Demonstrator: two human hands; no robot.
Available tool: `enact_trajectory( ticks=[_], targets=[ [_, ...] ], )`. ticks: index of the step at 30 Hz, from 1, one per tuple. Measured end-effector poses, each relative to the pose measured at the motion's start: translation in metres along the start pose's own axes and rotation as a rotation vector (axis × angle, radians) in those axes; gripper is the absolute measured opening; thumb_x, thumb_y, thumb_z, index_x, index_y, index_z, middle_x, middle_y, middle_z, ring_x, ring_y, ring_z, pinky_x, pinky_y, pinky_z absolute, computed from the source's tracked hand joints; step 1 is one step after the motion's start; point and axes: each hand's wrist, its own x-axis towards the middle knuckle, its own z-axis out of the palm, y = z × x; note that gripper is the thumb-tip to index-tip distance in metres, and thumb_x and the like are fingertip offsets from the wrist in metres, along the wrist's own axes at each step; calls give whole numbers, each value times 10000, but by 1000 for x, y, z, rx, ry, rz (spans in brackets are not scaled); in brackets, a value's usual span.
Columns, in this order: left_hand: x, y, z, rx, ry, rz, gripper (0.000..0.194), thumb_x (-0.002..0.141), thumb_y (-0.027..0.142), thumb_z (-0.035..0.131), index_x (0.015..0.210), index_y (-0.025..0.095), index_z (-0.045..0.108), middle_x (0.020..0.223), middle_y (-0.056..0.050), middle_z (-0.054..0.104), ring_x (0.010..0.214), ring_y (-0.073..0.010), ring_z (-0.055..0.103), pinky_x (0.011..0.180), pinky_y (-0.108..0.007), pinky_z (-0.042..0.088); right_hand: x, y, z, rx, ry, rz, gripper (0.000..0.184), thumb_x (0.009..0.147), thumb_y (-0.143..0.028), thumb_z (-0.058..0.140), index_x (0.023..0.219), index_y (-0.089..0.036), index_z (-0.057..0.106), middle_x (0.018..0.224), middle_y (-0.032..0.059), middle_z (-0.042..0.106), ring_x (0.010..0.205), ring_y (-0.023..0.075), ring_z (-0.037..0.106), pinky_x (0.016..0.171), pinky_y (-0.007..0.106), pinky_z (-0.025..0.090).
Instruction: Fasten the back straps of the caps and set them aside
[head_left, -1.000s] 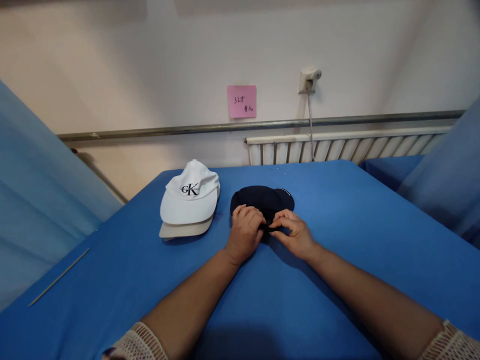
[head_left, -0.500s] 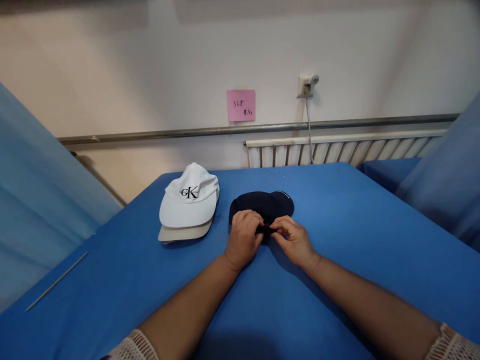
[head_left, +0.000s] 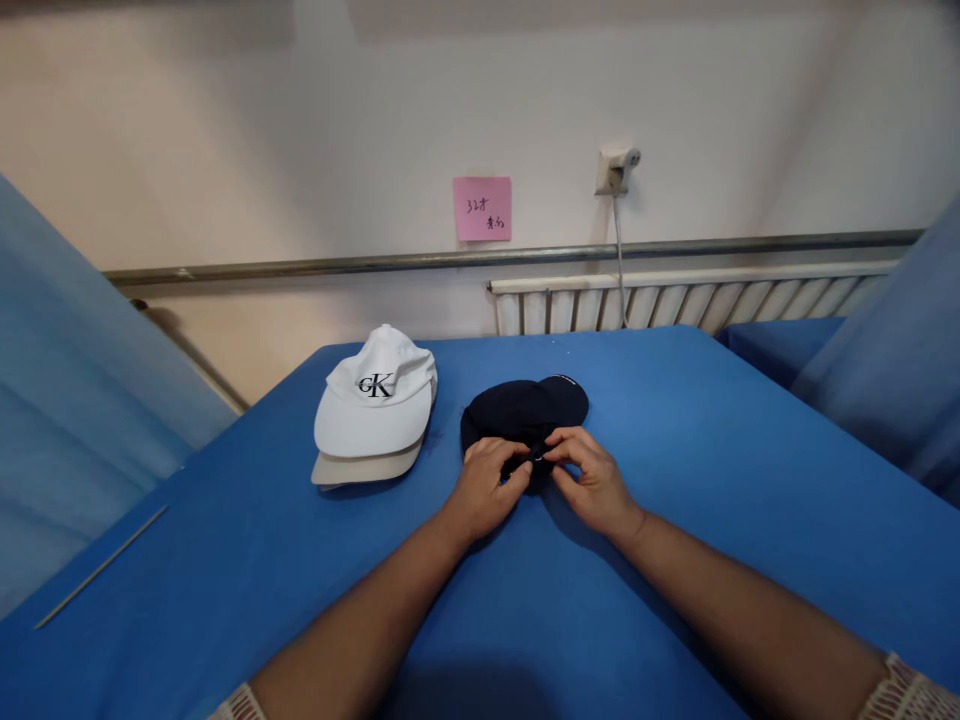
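A dark navy cap (head_left: 525,408) lies on the blue table cover (head_left: 675,420), its back strap toward me. My left hand (head_left: 484,485) and my right hand (head_left: 592,478) meet at the cap's near edge. Both pinch the strap and its small buckle (head_left: 537,456) between thumb and fingers. To the left sits a white cap with a black logo (head_left: 375,400), stacked on a beige cap (head_left: 360,466) whose brim shows underneath.
A thin wooden stick (head_left: 101,567) lies near the table's left edge. Blue cloth screens stand at left (head_left: 75,400) and right (head_left: 892,370). Behind the table are a radiator (head_left: 675,298), a rail, a pink note (head_left: 482,208) and a wall socket with a cord (head_left: 616,165).
My left hand has slid back off the cap's crown toward me and now pinches the strap's end. The right hand stays at the buckle. The view shifted slightly.
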Motion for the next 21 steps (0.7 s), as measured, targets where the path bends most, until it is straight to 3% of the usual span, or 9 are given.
enact_trajectory(
  ticks=[7,15,21],
  targets=[
    [4,-5,0,-213,-5,-149,170,813,296,589,919,200,682,936,-44,703,903,-202,625,817,-342,491,0,-1,-2,-42,-67,-42,308,762,-19,498,954,-236,601,1117,75,559,1035,206,589,896,397,503],
    [4,-11,5,-410,-22,-195,176,786,289,632,921,176,644,875,-40,675,811,-164,622,749,-309,498,2,-1,-5,-85,-90,-89,329,774,2,463,968,-235,584,1131,81,546,1050,201,584,881,380,512],
    [5,-10,3,-482,-110,-247,186,756,280,664,900,165,636,846,-34,645,772,-148,594,696,-284,476,2,-1,-6,-104,-119,-109,329,783,-1,454,981,-229,584,1153,88,542,1049,204,590,883,390,517]
  ],
)
